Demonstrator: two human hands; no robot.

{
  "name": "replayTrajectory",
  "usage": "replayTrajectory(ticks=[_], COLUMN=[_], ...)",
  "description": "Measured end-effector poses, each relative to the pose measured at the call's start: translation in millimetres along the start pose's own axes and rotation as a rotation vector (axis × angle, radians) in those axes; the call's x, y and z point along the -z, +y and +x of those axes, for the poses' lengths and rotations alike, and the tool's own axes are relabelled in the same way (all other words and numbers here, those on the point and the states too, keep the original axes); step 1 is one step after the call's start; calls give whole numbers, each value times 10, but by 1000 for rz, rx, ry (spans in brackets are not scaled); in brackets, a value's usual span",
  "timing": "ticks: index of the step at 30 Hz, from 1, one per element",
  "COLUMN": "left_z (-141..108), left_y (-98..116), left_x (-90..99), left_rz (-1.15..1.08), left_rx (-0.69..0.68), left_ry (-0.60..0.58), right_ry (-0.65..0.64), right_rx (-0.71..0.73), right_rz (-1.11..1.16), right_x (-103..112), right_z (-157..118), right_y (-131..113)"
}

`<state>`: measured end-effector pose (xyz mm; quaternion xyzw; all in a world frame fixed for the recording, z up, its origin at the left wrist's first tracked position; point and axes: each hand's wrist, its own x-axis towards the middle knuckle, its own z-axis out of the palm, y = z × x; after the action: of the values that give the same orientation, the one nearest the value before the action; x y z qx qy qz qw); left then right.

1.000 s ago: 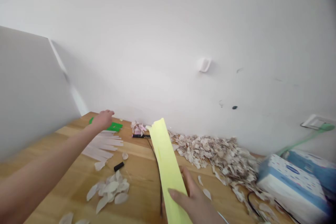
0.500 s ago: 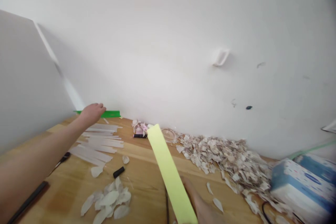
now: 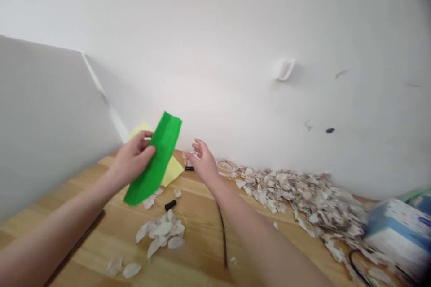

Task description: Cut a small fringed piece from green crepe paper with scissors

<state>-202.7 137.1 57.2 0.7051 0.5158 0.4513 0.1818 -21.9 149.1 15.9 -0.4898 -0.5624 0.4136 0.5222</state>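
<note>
My left hand [image 3: 136,157] grips a green paper strip [image 3: 156,159], thumb in front and fingers behind; the strip is slanted above the table. Behind it shows yellow paper [image 3: 173,171], partly covered by the hand and the green strip. Whether the yellow paper is touched by the hand, I cannot tell. To the right, my right hand [image 3: 203,159] is raised with fingers apart and nothing in it. Below the green strip, pale dried petals [image 3: 163,229] lie in a small heap, with a black cap [image 3: 170,205] just above them.
A large heap of dry petals [image 3: 289,188] runs along the wall toward a blue and white tissue pack [image 3: 400,233]. A clear ring-shaped roll [image 3: 225,167] sits by the wall. One thin brown stem [image 3: 223,237] lies on the wooden table [image 3: 195,260].
My left hand has lifted the green strip from the back left and brought it right. My right hand has let go of the yellow strip, which is now behind the green one.
</note>
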Motion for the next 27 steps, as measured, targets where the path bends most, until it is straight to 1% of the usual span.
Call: replayTrajectory(ticks=[2,4,5,8,12,15,17,19,22,24,25,27], left_z=[-268,-525,-644,-955,-1283,-1480,-1592,-1689,-1790,-1817,-1821,-1824], left_y=[65,154,208,383,568,621,615,592,558,543,534,505], left_x=[-155,-313,-389,-580,-752,-857,-917,-959,-979,-978,-981,-1008], left_rz=[-97,-383,-469,-680,-947,-1106,-1126,-1100,-1076,-1082,-1068,-1000], left_rx=[51,182,222,362,622,704,731,762,779,761,740,682], left_ry=[-142,-303,-345,-484,-703,-839,-867,-867,-911,-964,-970,-911], right_ry=[-59,-149,-154,-60,49,68,71,74,73,87,98,125], right_rx=[-4,-54,-84,-178,-235,-270,-294,-312,-327,-329,-327,-318], right_rz=[129,225,250,264,237,221,214,209,202,198,195,187], right_x=[89,216,285,492,694,776,820,861,903,916,920,929], right_z=[-279,-625,-790,-1187,-1561,-1828,-1990,-2124,-2273,-2348,-2380,-2429], right_y=[-36,-58,-59,2,183,295,342,377,425,455,469,495])
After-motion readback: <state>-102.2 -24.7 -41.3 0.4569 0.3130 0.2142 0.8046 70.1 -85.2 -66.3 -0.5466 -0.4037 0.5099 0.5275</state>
